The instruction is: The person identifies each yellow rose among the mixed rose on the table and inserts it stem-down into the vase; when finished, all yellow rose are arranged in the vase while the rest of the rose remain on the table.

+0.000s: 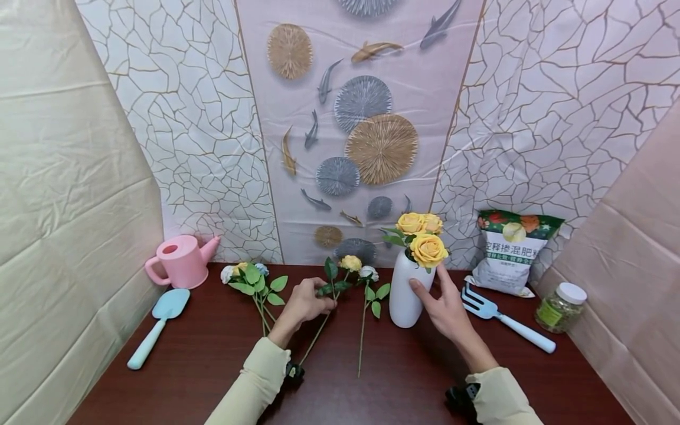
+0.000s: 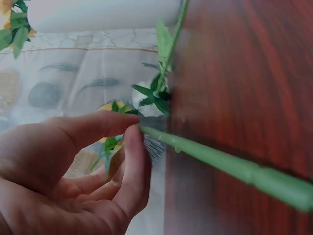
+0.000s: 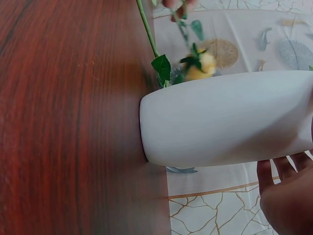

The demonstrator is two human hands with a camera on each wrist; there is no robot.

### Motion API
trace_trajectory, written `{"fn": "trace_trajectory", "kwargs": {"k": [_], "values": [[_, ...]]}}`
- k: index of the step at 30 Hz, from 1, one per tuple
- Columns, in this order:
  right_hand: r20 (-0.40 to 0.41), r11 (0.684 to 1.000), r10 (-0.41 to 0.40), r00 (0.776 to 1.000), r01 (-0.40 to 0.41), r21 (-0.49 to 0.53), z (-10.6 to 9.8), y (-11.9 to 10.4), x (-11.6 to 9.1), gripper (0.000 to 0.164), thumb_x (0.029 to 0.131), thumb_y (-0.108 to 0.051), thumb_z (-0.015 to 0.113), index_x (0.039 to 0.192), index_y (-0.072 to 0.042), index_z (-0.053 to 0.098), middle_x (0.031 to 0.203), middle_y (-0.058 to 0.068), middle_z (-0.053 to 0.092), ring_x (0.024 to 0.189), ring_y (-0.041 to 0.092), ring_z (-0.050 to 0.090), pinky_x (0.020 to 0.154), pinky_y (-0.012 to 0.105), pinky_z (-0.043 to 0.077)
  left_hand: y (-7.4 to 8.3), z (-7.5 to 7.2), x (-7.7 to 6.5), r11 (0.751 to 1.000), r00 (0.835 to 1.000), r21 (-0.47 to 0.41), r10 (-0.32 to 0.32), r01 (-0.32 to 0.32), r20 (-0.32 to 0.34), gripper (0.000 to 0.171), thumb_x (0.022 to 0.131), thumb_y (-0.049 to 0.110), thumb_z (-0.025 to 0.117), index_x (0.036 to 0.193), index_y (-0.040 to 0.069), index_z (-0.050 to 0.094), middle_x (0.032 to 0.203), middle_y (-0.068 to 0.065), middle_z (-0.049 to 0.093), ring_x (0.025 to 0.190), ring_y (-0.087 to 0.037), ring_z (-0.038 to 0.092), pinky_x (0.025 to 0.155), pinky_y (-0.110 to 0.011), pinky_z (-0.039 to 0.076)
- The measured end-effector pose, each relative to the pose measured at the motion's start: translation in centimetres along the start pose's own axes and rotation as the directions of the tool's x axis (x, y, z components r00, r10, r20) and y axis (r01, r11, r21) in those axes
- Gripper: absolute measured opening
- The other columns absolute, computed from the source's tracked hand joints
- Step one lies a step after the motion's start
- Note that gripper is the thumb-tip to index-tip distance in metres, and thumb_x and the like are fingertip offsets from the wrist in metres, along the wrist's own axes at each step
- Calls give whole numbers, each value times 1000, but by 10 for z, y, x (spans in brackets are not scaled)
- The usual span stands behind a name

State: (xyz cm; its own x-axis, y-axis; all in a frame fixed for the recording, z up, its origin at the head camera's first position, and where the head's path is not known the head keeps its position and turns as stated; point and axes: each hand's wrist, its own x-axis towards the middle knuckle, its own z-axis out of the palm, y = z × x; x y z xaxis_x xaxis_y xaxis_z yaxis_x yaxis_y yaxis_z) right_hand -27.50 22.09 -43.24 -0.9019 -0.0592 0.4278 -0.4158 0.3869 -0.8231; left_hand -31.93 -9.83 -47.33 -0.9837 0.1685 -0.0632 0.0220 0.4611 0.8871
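Observation:
Between thumb and forefinger my left hand [image 1: 307, 302] pinches the green stem [image 2: 215, 159] of a yellow rose [image 1: 350, 263]. Its bloom points toward the back wall, and the stem slants down toward the front of the table. My right hand [image 1: 448, 307] holds a tall white vase [image 1: 405, 298] near its top, thumb on the front and fingers around the right side. The vase stands upright with several yellow roses [image 1: 428, 251] in its mouth. Between vase and left hand, a white rose [image 1: 369, 273] lies on the table, its stem toward me.
More flowers [image 1: 254, 277] lie left of my left hand. Farther left are a pink watering can [image 1: 185, 262] and a blue trowel [image 1: 170, 304]. Right of the vase are a hand fork [image 1: 499, 316], a fertilizer bag [image 1: 510, 254] and a lidded jar [image 1: 560, 308].

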Motion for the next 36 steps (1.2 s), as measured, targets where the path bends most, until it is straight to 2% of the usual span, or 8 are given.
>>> {"fn": "trace_trajectory", "kwargs": {"k": [4,8,13,16,25,29,34,36], "values": [[-7,1000,-2,1000,2,-9,2,17,4,74,98,-34,66,156,-45,22,159,-1,37,141,27,43,110,62,39,8,-2,-1,997,994,-23,74,-76,-78,42,88,21,78,126,10,63,93,-2,77,78,-14,74,75,-34,60],[-8,1000,-9,1000,8,-20,4,27,5,75,99,-33,65,157,-44,20,160,-1,36,141,27,42,109,62,40,20,-2,-3,980,981,-124,141,-158,-135,42,90,23,77,128,11,62,101,-4,77,91,-17,75,79,-34,60],[-3,1000,-7,1000,7,-22,4,29,6,76,99,-31,66,158,-42,19,160,2,37,141,29,43,109,63,40,40,0,-8,933,963,-273,188,-236,-192,41,91,26,77,128,17,62,111,-7,75,106,-25,72,86,-33,60],[-3,1000,-1,1000,1,-27,4,29,6,76,98,-33,66,157,-43,19,160,0,37,142,28,42,110,62,40,54,2,-12,894,942,-330,228,-302,-245,40,91,24,77,127,17,62,112,-9,74,105,-28,71,85,-32,59],[-11,999,-18,1000,17,-29,3,28,5,75,98,-36,66,157,-45,20,159,-5,37,140,25,44,108,61,42,96,12,-28,775,869,-419,329,-472,-370,26,93,18,75,116,8,69,111,-17,73,101,-23,72,88,-27,59],[-9,999,-6,1000,5,-32,4,29,4,75,98,-38,66,157,-46,20,159,-6,37,140,24,43,110,61,40,114,16,-30,697,814,-444,373,-563,-446,24,93,19,74,113,5,70,110,-21,72,101,-29,72,88,-29,60],[-13,999,-1,1000,0,-36,5,29,4,74,98,-38,65,156,-47,21,158,-5,38,140,25,43,110,61,39,144,18,-26,594,741,-464,397,-657,-542,24,93,18,74,112,4,70,108,-19,73,97,-23,73,88,-31,60],[-12,999,-7,1000,7,-38,4,29,4,74,98,-38,66,156,-46,21,158,-5,39,140,25,44,110,60,40,157,17,-25,560,715,-463,404,-687,-571,25,93,18,74,113,4,69,108,-19,72,96,-23,73,87,-31,60]]}}
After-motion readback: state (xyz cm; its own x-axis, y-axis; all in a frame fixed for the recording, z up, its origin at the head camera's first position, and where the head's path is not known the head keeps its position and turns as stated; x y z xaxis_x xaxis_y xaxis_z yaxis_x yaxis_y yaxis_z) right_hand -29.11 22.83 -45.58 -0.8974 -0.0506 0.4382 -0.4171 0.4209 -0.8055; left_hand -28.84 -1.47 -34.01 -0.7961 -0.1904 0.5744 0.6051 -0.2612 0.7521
